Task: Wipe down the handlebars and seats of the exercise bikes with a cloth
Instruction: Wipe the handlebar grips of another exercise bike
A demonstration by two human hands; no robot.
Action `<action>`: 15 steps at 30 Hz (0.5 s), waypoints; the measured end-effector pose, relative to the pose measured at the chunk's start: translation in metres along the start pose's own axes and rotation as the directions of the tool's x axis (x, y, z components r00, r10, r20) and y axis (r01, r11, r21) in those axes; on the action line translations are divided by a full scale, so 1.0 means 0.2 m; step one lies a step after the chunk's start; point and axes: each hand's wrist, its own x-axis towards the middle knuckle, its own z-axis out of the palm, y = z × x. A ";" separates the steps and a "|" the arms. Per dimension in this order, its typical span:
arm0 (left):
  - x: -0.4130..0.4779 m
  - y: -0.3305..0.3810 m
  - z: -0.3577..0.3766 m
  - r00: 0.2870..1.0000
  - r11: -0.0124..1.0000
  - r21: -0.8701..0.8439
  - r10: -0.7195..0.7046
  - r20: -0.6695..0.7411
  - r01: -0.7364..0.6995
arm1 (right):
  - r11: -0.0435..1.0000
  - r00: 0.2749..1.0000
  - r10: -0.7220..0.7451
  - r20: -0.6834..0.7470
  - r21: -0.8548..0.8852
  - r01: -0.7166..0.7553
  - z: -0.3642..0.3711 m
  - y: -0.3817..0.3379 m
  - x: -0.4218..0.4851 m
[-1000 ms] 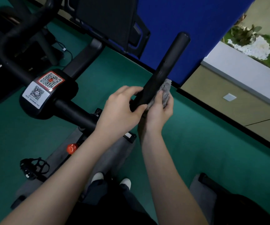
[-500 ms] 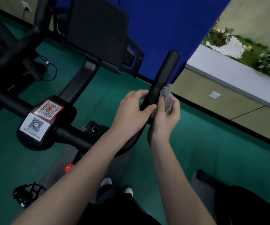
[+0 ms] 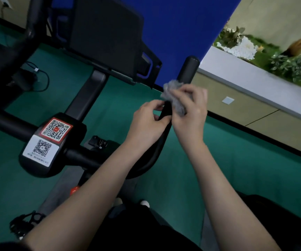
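Against the middle of the black padded handlebar tube sits the crumpled grey cloth, bunched on the tube's left, near face. The tube's long axis runs from a low curve close to the person up and away to a capped end, which stands bare just beyond the cloth. The right hand has its fingers curled round the cloth, clamping it to the tube. The left hand grips the tube just below, fingers wrapped round it. The bare stretch lies above the right hand, so the next stroke probably runs up that axis toward the cap while the left hand steadies. Well to the left is the black clamp block with two QR-code stickers, above the green floor.
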 end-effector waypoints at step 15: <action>0.01 0.03 0.04 0.997 0.998 -0.035 -0.055 -0.053 0.054 | 0.957 0.913 -0.269 0.305 -0.020 0.289 -0.05 0.11 0.13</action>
